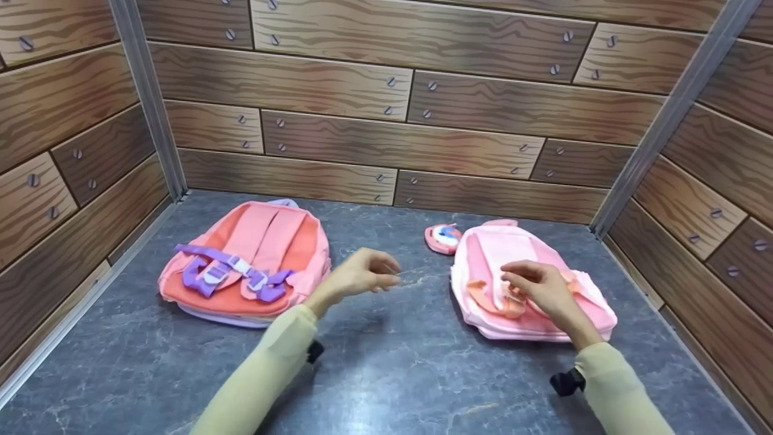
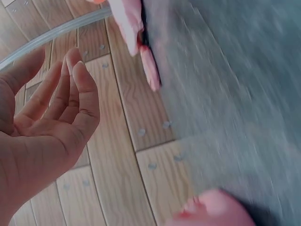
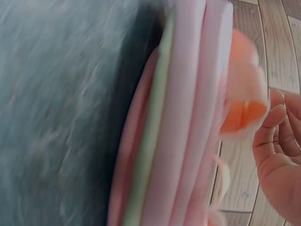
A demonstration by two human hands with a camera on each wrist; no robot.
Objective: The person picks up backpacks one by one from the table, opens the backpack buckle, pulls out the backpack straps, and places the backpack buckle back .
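Note:
A coral backpack point(image 1: 275, 232) with purple straps point(image 1: 229, 266) and white buckles lies straps-up at the left. At the right lies a light pink backpack point(image 1: 519, 241) with orange straps point(image 1: 495, 302), and a small round pink pouch point(image 1: 444, 238) sits beside its top. My left hand point(image 1: 359, 275) hovers between the two backpacks, nearest the coral one; the left wrist view shows its loosely bent fingers holding nothing. Above the pink backpack hangs my right hand point(image 1: 540, 287). In the right wrist view its fingers point(image 3: 277, 115) are loosely curved beside an orange strap loop, with a gap between them.
The grey marbled tabletop point(image 1: 386, 386) is bounded by wood-patterned panels point(image 1: 338, 139) at the back and both sides. Metal corner posts point(image 1: 658, 115) stand where the panels meet. A dark wrist device point(image 1: 567, 382) sits on the right sleeve.

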